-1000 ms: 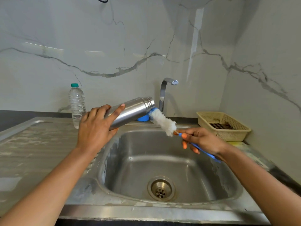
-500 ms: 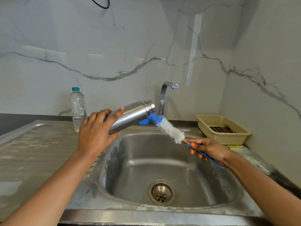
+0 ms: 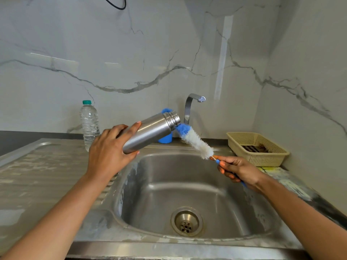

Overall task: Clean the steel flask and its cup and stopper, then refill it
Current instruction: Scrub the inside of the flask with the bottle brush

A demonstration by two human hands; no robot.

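1. The sink (image 3: 216, 186) takes up most of the view. Its basin lies below both hands, and no water is seen running from the tap (image 3: 188, 109).
2. A cream basket (image 3: 266, 159) is set on the counter to the right of the sink.
3. The flask (image 3: 150, 131) is held over the sink's back left corner, tilted with its open, threaded mouth up and to the right. The fingers and thumb of the left hand (image 3: 108, 156) are wrapped round its base end.
4. The brush (image 3: 197, 143) has been drawn almost fully out within the last second. Its blue tip, hidden inside a second ago, now shows at the mouth. This is judged to be one scrubbing stroke of the inside, with the rinse and refill not yet done. The handle is pinched by the curled fingers of the right hand (image 3: 240, 170).
5. A capped water bottle (image 3: 89, 124) stands behind the left hand.
6. A blue object (image 3: 165, 140) stands behind the flask. Whether it is the cup or stopper cannot be told.
7. No brand, label or writing can be read anywhere.
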